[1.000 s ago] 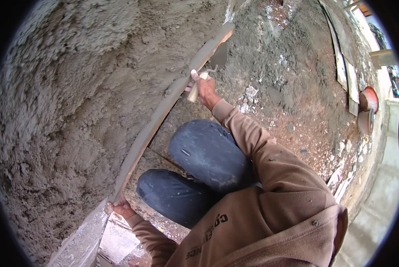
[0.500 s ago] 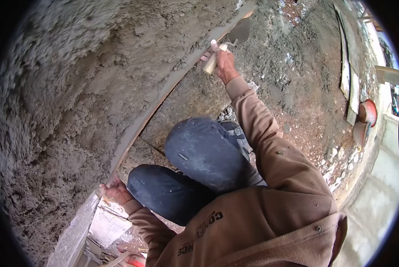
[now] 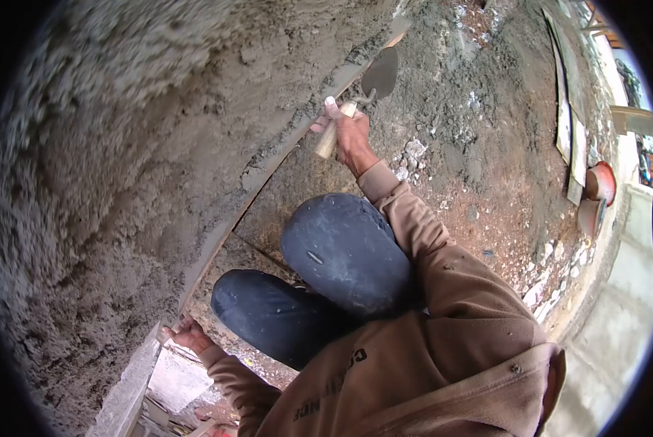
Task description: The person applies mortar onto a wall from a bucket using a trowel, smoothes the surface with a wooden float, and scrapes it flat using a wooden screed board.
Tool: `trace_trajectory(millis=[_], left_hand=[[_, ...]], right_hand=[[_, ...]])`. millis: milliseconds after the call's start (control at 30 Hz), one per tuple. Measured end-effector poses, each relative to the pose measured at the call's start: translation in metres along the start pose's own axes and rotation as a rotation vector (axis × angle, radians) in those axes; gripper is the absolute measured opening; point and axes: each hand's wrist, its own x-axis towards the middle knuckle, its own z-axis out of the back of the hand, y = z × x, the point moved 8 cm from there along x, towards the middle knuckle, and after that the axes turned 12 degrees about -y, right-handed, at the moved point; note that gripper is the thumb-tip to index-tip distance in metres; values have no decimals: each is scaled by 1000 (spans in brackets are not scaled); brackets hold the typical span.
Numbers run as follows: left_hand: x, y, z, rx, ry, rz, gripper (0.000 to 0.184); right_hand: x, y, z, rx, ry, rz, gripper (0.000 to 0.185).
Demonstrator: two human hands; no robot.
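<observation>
A trowel with a pale wooden handle (image 3: 327,140) and a grey metal blade (image 3: 381,73) is in my right hand (image 3: 353,138). The thumb lies along the handle, and the fingertips reach the edge of a long wooden batten (image 3: 228,227). That batten runs diagonally along the foot of a rough wall of wet mortar (image 3: 123,153), and grey mortar is smeared over its upper side. My left hand (image 3: 187,336) is closed around the batten's lower end, with the fingertips partly hidden against the wall.
My bent knees (image 3: 341,251) are close to the wall. Rubble and mortar lie on the ground (image 3: 479,175). Long boards (image 3: 575,138) and a red bucket (image 3: 601,182) are at the right. A pale block (image 3: 126,382) stands below my left hand.
My right hand has moved down and left along the batten with the trowel, and more of the blade shows. The batten has shifted slightly down-left. My left hand remains at its lower end.
</observation>
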Motion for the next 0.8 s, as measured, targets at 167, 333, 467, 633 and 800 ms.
trace_trajectory(millis=[167, 333, 467, 633, 800], left_hand=[[-46, 32, -17, -43, -253, 35, 78], [12, 33, 10, 15, -143, 43, 76], [41, 21, 27, 8, -240, 8, 62], [-3, -3, 0, 19, -232, -44, 52], [10, 6, 5, 2, -57, -6, 60]], right_hand=[[40, 38, 14, -68, -37, 64, 23], [40, 38, 12, 48, -30, -38, 22], [13, 35, 3, 154, -64, -44, 19], [-11, 21, -2, 95, -47, -79, 21], [9, 34, 0, 96, -22, -40, 20]])
